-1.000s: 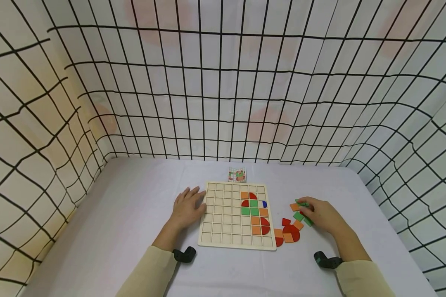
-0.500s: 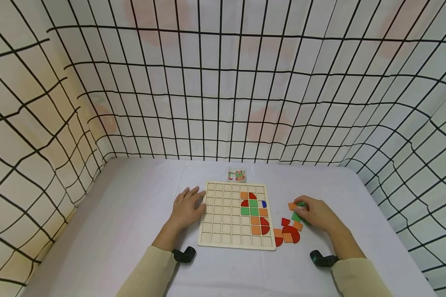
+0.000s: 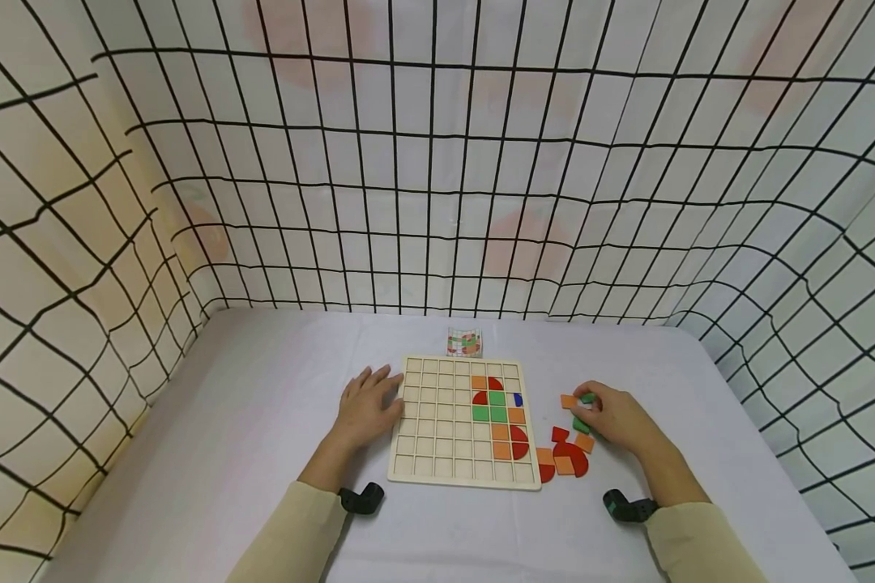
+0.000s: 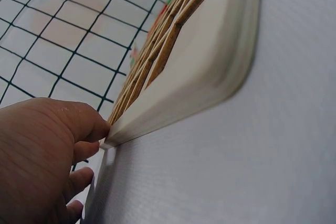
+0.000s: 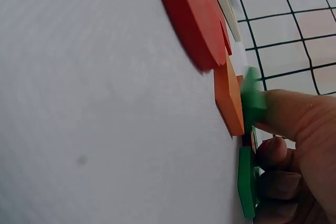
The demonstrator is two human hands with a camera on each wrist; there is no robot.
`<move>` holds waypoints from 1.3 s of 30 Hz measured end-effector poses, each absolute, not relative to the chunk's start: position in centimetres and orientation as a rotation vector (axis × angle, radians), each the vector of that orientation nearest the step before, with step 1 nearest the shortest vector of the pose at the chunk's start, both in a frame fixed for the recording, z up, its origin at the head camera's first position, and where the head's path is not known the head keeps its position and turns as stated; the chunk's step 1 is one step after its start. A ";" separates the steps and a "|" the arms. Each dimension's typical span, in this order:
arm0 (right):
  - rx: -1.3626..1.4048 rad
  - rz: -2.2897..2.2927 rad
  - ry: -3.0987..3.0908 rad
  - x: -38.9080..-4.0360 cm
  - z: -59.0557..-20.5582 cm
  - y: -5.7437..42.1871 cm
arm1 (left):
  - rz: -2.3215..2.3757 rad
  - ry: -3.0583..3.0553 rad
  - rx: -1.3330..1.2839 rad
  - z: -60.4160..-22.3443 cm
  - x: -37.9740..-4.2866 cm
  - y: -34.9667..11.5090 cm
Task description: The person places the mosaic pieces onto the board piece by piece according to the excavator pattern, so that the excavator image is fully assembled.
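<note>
A wooden grid board (image 3: 437, 478) lies mid-table, with orange, green, red and blue pieces set in its right half. My left hand (image 3: 368, 411) rests at the board's left edge with loosely extended fingers, and its thumb (image 4: 86, 121) touches the rim in the left wrist view. To the right of the board, my right hand (image 3: 616, 414) bends over loose tiles. Its thumb and index finger pinch a green tile (image 3: 588, 398), blurred in the right wrist view at the thumb. An orange tile (image 3: 569, 402) lies by the fingertips; another green tile (image 3: 581, 425) shows under the thumb.
Red rounded pieces (image 3: 579, 461), a small red tile (image 3: 560, 435) and several orange tiles (image 3: 585, 443) lie near the board's lower right corner. A patterned card (image 3: 464, 342) lies behind the board. A black wire grid (image 3: 430, 194) encloses the table (image 3: 277, 356) at back and sides.
My right hand has shifted slightly left among the loose tiles, and the orange tile by its fingertips has slid left too. My left hand and the board have stayed put.
</note>
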State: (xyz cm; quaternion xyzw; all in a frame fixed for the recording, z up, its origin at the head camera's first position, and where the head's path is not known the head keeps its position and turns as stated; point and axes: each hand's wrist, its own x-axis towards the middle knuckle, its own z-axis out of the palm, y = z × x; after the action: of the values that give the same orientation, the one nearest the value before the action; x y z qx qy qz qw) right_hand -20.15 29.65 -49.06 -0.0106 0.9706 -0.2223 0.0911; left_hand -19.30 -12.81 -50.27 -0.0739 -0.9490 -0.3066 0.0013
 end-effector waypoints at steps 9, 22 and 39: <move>-0.097 -0.635 2.902 -20.4 -49.3 30.1 | -0.956 -2.977 -0.226 -50.3 -19.4 -12.8; -0.135 -0.712 2.927 -20.0 -49.3 30.0 | -0.951 -2.979 -0.230 -50.5 -19.4 -12.8; -0.136 -0.768 2.844 -18.8 -47.1 26.6 | -0.962 -2.971 -0.233 -50.5 -19.4 -12.9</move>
State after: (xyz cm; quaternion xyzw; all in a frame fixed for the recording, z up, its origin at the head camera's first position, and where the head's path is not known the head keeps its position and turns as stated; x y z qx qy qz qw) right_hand -18.81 26.58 -47.13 -0.0460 0.9599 -0.2591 0.0962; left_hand -19.44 -12.88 -50.49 -0.0744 -0.9487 -0.3071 0.0052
